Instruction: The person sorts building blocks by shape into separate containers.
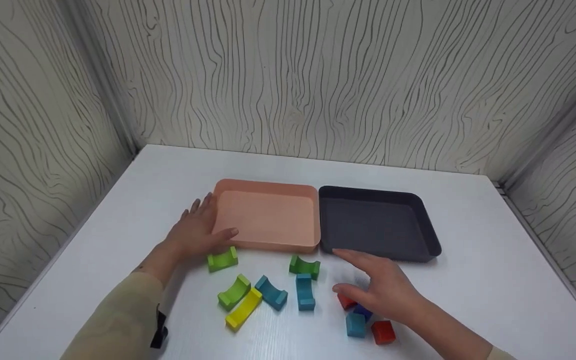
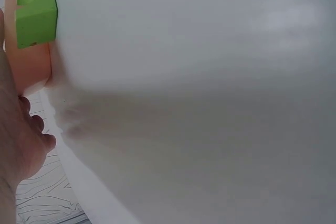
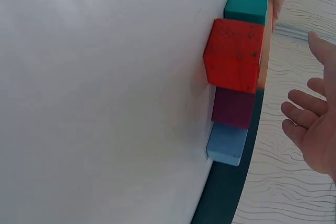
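salmon tray (image 1: 268, 217) 1, charcoal tray (image 1: 375, 222) 1, trays 2 | lime arch blocks (image 1: 234, 292) 2, teal-blue arch blocks (image 1: 305, 292) 2, green arch block (image 1: 304, 267) 1, yellow arch block (image 1: 244, 309) 1, arch blocks 6 | red cubes (image 1: 383, 332) 2, light-blue cube (image 1: 356, 325) 1, dark-blue cube (image 1: 363, 312) 1, cubes at least 4, total partly hidden | left hand (image 1: 196, 231) 1 | right hand (image 1: 387, 286) 1

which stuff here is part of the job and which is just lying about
Likely part of the job:
pink tray, touched by the left hand
dark tray beside it
curved blocks
small red and blue blocks, near the right hand

Probably just there:
white table
wood-patterned walls
black piece by the left sleeve
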{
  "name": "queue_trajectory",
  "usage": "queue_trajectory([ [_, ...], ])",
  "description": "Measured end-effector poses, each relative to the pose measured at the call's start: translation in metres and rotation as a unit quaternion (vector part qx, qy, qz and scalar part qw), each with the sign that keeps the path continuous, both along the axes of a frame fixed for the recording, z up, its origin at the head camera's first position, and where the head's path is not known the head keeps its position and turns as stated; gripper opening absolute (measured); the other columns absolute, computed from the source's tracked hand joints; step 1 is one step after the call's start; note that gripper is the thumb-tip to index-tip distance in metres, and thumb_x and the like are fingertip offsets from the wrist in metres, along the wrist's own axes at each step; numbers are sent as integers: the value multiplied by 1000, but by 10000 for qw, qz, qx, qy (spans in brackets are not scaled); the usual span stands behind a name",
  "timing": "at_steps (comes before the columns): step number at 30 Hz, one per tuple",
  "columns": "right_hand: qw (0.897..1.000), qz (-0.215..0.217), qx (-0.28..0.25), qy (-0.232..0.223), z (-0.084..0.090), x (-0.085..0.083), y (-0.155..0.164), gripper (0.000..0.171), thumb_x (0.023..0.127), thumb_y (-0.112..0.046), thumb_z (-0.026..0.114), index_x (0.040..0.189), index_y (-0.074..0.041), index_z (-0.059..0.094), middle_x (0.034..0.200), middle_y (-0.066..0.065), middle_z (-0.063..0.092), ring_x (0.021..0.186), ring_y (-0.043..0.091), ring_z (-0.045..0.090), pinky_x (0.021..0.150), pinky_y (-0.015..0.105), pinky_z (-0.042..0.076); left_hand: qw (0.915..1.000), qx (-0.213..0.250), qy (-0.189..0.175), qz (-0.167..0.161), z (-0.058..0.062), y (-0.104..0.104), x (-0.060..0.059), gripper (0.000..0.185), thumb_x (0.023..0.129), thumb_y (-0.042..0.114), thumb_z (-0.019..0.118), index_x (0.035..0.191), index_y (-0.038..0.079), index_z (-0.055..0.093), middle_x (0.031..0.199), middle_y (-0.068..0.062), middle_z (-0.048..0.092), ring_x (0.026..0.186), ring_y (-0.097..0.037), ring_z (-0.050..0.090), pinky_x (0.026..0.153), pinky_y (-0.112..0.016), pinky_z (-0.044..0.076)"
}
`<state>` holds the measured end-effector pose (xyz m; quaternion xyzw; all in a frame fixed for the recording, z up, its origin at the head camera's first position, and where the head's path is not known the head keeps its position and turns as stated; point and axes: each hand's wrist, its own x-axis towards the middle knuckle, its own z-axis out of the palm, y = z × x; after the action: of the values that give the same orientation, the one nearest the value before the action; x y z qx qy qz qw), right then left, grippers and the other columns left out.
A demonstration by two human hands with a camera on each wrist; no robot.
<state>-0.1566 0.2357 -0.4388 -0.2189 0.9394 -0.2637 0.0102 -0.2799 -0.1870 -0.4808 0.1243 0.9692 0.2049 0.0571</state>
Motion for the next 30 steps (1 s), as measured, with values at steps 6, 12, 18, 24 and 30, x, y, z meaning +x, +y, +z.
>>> queue_trajectory([
  [6, 9995, -211, -180, -149, -7, -4, -19, 63, 94, -56, 77, 149, -28, 63, 144, -8, 66, 135, 22, 62, 108, 54, 52, 10000, 58, -9, -6, 0, 1, 0, 111, 97, 77, 51, 170, 6, 7, 178, -16, 5, 162, -43, 5, 127, -64, 8],
  [12, 9972, -410, -410, -476, -12, -9, -30, 58, 95, -41, 81, 148, -21, 64, 143, -3, 67, 133, 26, 62, 109, 58, 50, 9998, 110, 163, -33, -1, 1, 1, 109, 98, 73, 53, 170, 5, 7, 178, -16, 4, 162, -43, 5, 128, -63, 10],
  [18, 9944, -539, -536, -732, -15, -13, -37, 56, 95, -34, 81, 147, -20, 65, 139, -3, 69, 128, 25, 65, 108, 59, 50, 9995, 131, 287, -21, -3, 1, 2, 107, 100, 71, 53, 170, 4, 8, 178, -15, 3, 162, -42, 4, 127, -65, 11],
  [24, 9922, -462, -750, -882, -17, -18, -41, 54, 95, -28, 82, 146, -17, 66, 140, 2, 69, 128, 28, 65, 107, 60, 51, 9995, 148, 289, 14, -6, 1, 1, 110, 98, 72, 55, 170, 5, 8, 178, -14, 5, 162, -42, 6, 125, -68, 13],
  [30, 9925, -414, -713, -905, -19, -22, -44, 54, 94, -24, 83, 145, -16, 67, 139, 2, 69, 127, 28, 66, 106, 57, 52, 9995, 188, 246, 75, -4, 2, 1, 112, 96, 73, 57, 171, 7, 5, 178, -13, 5, 162, -43, 6, 125, -69, 14],
])
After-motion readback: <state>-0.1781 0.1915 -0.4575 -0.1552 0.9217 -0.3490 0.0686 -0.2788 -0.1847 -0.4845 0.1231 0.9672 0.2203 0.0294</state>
